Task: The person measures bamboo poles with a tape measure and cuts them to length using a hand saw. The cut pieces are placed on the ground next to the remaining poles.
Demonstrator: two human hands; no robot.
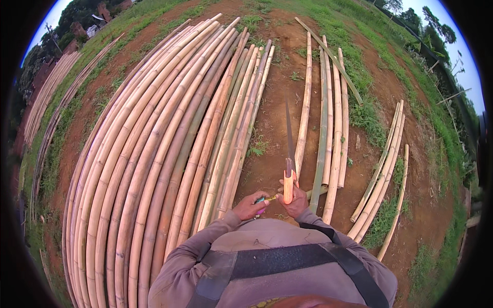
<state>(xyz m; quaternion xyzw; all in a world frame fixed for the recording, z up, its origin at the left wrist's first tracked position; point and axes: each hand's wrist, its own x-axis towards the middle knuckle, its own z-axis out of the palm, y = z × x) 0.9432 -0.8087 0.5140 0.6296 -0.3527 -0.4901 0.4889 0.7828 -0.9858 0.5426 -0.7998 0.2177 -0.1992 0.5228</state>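
1. Saw [291,149]: one, centre of the frame, just above the wearer's chest. Orange handle [288,191], long dark blade narrowing to a point.
2. Saw, direction: tip toward the top of the frame, handle toward the bottom. Long axis close to vertical in the frame, running roughly with the nearest poles. Tooth side: cannot tell.
3. Right hand [298,203]: lower centre, fingers wrapped around the handle.
4. Tape [261,200]: apparently a measuring tape, teal, left of the handle. Yellow strip [272,198] lies crosswise between the hands, rising slightly rightward.
5. Left hand [248,206]: lower centre, fingers closed on the tape and partly covering it. Whether the right hand also pinches the strip: cannot tell.
6. Handling, as judged: best kept with the blade pointing away from the body and clear of the left hand; strip drawn straight, without twist; handle held firmly while the fingers near it manage the strip.
7. Poles [149,133]: large row, left half of the frame, side by side.
8. Loose poles [336,128]: upper right of centre, a slat [336,66] slanting across near their upper ends.
9. Short poles [382,174]: small group, right of the frame.
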